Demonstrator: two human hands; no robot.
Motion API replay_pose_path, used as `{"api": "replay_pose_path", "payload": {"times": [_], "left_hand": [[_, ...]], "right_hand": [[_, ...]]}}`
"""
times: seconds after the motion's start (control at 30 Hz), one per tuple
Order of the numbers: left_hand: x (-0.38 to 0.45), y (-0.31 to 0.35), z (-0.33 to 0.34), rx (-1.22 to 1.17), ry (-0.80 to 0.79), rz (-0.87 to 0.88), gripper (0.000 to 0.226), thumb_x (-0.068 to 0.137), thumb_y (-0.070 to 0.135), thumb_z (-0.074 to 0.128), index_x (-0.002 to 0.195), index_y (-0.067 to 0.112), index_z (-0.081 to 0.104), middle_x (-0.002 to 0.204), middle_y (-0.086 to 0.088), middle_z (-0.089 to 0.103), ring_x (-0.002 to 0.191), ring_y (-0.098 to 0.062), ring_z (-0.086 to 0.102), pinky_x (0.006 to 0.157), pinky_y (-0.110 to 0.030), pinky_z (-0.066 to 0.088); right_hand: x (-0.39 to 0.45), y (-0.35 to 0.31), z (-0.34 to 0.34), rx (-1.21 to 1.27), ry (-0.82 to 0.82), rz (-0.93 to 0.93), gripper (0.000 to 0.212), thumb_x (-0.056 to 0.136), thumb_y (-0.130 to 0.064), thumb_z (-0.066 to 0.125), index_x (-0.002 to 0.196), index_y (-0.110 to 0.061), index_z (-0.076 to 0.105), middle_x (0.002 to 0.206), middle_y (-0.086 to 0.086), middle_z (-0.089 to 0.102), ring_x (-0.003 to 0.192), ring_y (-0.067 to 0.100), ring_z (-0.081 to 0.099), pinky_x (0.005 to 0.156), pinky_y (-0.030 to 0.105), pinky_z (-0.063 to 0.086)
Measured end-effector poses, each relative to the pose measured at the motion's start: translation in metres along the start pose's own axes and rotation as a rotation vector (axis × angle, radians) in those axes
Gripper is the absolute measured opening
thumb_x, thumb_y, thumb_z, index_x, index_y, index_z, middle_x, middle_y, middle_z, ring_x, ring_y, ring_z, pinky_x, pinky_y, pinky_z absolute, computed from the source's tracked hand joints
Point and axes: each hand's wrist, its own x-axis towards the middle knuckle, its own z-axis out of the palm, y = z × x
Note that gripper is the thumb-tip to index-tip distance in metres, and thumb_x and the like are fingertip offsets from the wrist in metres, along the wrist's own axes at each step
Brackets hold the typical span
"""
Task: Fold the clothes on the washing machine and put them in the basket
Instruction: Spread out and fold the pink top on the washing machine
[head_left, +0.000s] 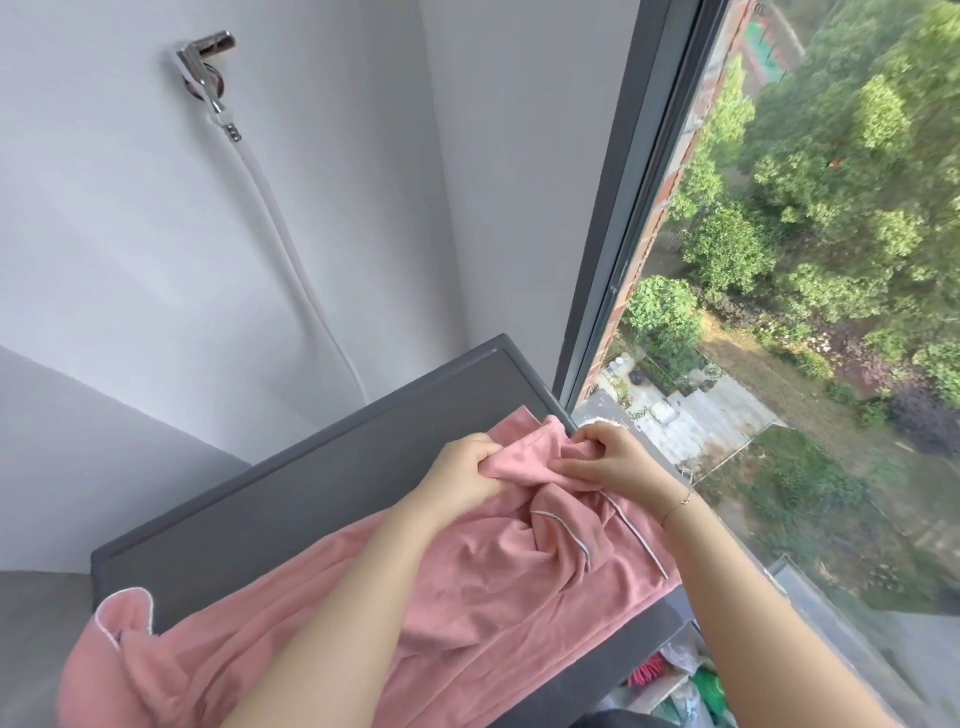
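A pink garment (467, 587) with pale piping lies spread across the dark grey top of the washing machine (291, 499); its lower left portion hangs over the front edge, and its far end is bunched near the machine's right rear corner. The left hand (467, 467) has its fingers curled around a fold of the bunched fabric. The right hand (608, 457) pinches the same bunch just beside it, fingers bent into the cloth; a thin bracelet (680, 501) sits on that wrist. Both forearms cross above the spread part of the garment. No basket can be identified in this view. Below the right front edge of the machine, plastic bags (680, 680) with red and green contents are partly visible; what holds them cannot be told. On the white wall behind, a chrome tap (205, 67) feeds a white hose (291, 249) that runs down behind the machine. To the right, a dark-framed window (639, 208) stands close to the machine, showing trees and paving outside.
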Motion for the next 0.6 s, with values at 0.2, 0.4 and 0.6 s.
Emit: {"api": "replay_pose_path", "payload": {"times": [0.2,0.4,0.6], "left_hand": [[-0.013,0.002,-0.004,-0.137,-0.214,-0.081,0.038,0.072,0.021,0.082,0.106,0.022,0.067,0.111,0.01,0.066,0.102,-0.004,0.062,0.089,-0.019,0.047],[-0.02,0.008,-0.007,-0.084,-0.196,-0.057,0.031,0.076,0.022,0.075,0.105,0.02,0.064,0.105,0.001,0.07,0.1,-0.014,0.065,0.092,-0.035,0.051],[-0.034,0.018,-0.007,0.008,-0.37,0.019,0.019,0.077,0.026,0.076,0.093,0.027,0.065,0.093,0.011,0.067,0.085,-0.008,0.061,0.079,-0.028,0.047]], "right_hand": [[-0.014,0.003,0.003,-0.03,0.077,-0.175,0.022,0.084,-0.023,0.072,0.085,-0.007,0.057,0.09,0.005,0.053,0.077,0.014,0.048,0.07,0.02,0.038],[-0.032,0.007,0.016,0.05,0.257,-0.205,0.021,0.09,-0.023,0.065,0.082,-0.011,0.049,0.069,-0.003,0.049,0.058,0.002,0.039,0.056,0.02,0.035],[-0.051,0.01,0.012,0.621,0.158,-0.116,0.032,0.079,-0.016,0.066,0.076,0.002,0.04,0.073,0.009,0.039,0.065,0.021,0.039,0.056,0.031,0.033]]}}
